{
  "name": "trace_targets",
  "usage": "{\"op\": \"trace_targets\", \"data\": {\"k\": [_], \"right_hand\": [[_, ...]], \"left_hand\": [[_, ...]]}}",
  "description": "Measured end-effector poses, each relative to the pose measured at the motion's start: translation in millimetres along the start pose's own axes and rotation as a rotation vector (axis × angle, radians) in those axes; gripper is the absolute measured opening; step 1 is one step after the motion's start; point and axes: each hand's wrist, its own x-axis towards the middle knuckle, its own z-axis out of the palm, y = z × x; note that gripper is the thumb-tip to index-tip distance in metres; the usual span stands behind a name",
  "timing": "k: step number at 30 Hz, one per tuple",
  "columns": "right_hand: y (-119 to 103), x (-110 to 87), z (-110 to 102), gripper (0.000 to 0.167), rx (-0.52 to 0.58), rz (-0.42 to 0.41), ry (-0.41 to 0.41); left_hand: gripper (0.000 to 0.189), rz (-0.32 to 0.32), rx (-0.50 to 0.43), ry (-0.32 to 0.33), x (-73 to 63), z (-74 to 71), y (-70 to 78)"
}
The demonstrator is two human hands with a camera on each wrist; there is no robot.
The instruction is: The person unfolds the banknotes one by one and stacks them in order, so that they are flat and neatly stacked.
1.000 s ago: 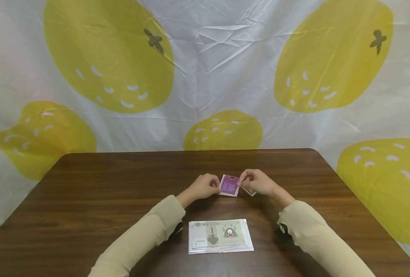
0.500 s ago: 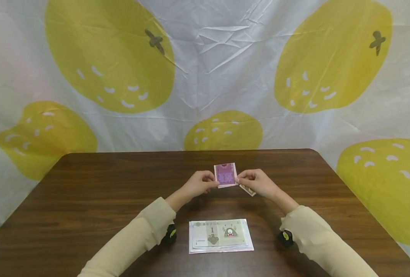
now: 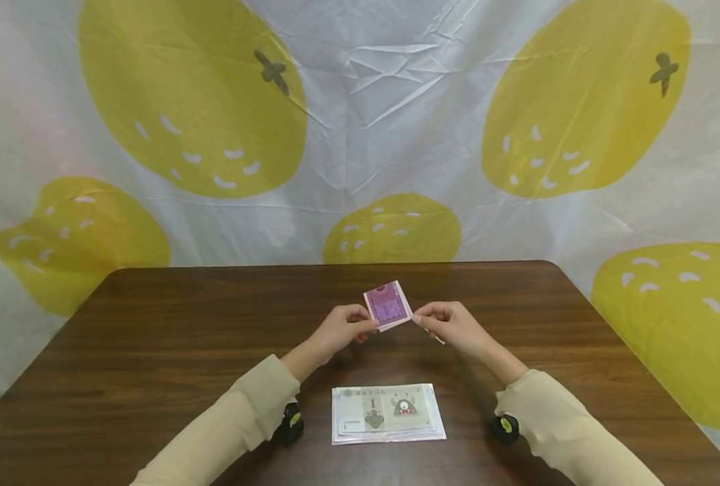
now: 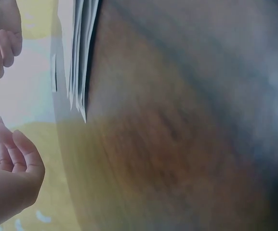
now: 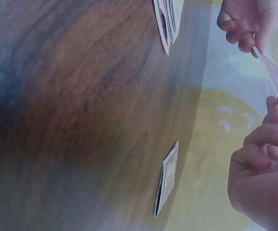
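Observation:
A small purple banknote (image 3: 388, 304), folded to a near-square, is held up off the table between both hands. My left hand (image 3: 336, 332) pinches its lower left edge between thumb and fingers. At its lower right corner, the thumb and forefinger of my right hand (image 3: 462, 331) pinch it. The right wrist view catches the note edge-on, stretched between the two hands. Below the right hand, a second folded banknote (image 5: 167, 180) lies on the table; in the head view that hand covers most of it.
A stack of larger banknotes (image 3: 390, 417), the top one marked 1, lies flat on the brown wooden table (image 3: 214, 317) between my forearms. Behind the table hangs a white cloth (image 3: 360, 155) with yellow fruit prints.
The purple banknote has risen, shifted left and tilted counterclockwise. My left hand has moved left with it, and the right hand now covers more of the folded banknote on the table.

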Motion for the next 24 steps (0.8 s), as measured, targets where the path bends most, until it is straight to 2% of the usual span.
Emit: {"op": "trace_targets", "data": {"k": [6, 10, 13, 18, 24], "right_hand": [[-18, -5.2, 5, 0.018, -0.001, -0.003, 0.023], [-22, -6.5, 7, 0.016, -0.009, -0.009, 0.037], [-23, -7.0, 6, 0.016, -0.012, -0.015, 0.038], [-17, -5.7, 3, 0.016, -0.006, -0.024, 0.015], [5, -0.3, 1, 0.015, -0.030, -0.008, -0.024]], "left_hand": [[0.015, -0.028, 0.001, -0.023, 2.6, 1.3, -8.7], [0.020, -0.043, 0.044, -0.066, 1.5, 1.2, -8.9], [0.022, -0.026, 0.083, -0.085, -0.1, -1.5, -7.7], [0.021, 0.060, 0.098, -0.030, -3.0, -7.8, -1.8], [0.022, 0.255, 0.219, 0.103, -5.3, -11.4, 8.6]]}}
